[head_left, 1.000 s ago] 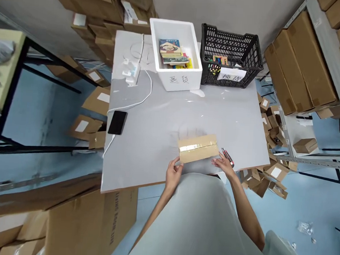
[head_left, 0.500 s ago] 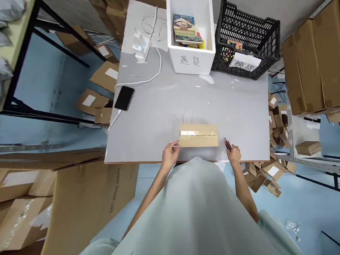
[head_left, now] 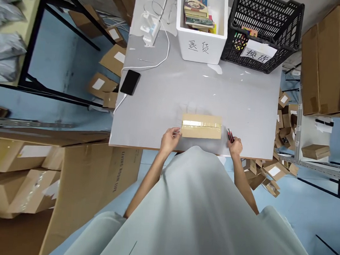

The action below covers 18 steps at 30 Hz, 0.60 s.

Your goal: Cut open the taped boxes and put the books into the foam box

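Note:
A small cardboard box (head_left: 201, 132), with shiny clear tape along its top seam, lies on the grey table (head_left: 160, 99) close to the front edge. My left hand (head_left: 170, 139) is at the box's left end, thumb and fingers closed on its lower corner. My right hand (head_left: 235, 147) is closed around a red and black utility knife (head_left: 230, 135), its tip pointing away from me, just right of the box and apart from it. Whether the blade is out is too small to tell.
At the back stand a white foam box (head_left: 200, 48) with books and a black plastic crate (head_left: 264, 29) with a paper sign. A phone (head_left: 130, 82) on a white cable and a power strip (head_left: 150, 31) lie left. Cartons (head_left: 84, 191) flank the table.
The view has tilted and shifted, so the table appears higher in the picture. Both hands stay by the box, with the knife turned slightly more upright in my right hand.

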{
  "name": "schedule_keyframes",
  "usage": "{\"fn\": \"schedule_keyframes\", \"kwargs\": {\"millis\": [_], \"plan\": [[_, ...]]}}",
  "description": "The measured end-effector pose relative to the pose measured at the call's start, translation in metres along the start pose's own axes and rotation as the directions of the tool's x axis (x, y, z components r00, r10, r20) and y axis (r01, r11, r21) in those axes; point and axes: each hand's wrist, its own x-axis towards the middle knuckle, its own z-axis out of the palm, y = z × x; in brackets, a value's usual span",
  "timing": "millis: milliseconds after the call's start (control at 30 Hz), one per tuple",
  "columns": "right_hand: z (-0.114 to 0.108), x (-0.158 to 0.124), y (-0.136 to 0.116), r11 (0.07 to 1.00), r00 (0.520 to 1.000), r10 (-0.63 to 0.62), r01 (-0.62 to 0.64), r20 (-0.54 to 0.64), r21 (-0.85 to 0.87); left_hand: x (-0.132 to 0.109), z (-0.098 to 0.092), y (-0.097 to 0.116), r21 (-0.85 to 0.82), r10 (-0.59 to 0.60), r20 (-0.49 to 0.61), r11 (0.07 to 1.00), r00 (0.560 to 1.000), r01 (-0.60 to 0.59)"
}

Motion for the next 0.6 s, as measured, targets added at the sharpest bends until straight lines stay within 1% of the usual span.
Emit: {"fn": "schedule_keyframes", "kwargs": {"millis": [100,167,233,300,367,433,533,600], "plan": [[-0.024,-0.005,-0.007,0.99,0.987,-0.062,0.079,-0.147,0.114,0.007,-0.002,0.001,-0.022,0.056,-0.042,0.998,0.998,-0.057],[-0.043,-0.011,-0.016,0.965,0.955,-0.149,0.197,-0.255,0.174,0.012,-0.003,0.004,-0.053,0.111,-0.059,0.992,0.992,-0.114],[-0.062,-0.02,-0.029,0.909,0.893,-0.275,0.363,-0.357,0.206,0.018,-0.004,0.006,-0.076,0.171,-0.057,0.982,0.984,-0.175],[-0.076,-0.033,-0.048,0.826,0.806,-0.419,0.53,-0.417,0.195,0.023,-0.006,0.008,-0.092,0.217,-0.04,0.971,0.975,-0.22],[-0.084,-0.047,-0.07,0.744,0.727,-0.552,0.65,-0.408,0.153,0.027,-0.007,0.008,-0.11,0.247,-0.016,0.963,0.969,-0.248],[-0.086,-0.06,-0.094,0.691,0.676,-0.652,0.716,-0.344,0.098,0.03,-0.008,0.006,-0.133,0.262,0.009,0.957,0.965,-0.259],[-0.084,-0.075,-0.125,0.659,0.641,-0.734,0.752,-0.224,-0.009,0.033,-0.006,0.0,-0.154,0.268,0.046,0.954,0.962,-0.258],[-0.083,-0.082,-0.14,0.656,0.639,-0.752,0.75,-0.162,-0.087,0.033,-0.004,-0.004,-0.168,0.264,0.066,0.954,0.962,-0.25]]}}
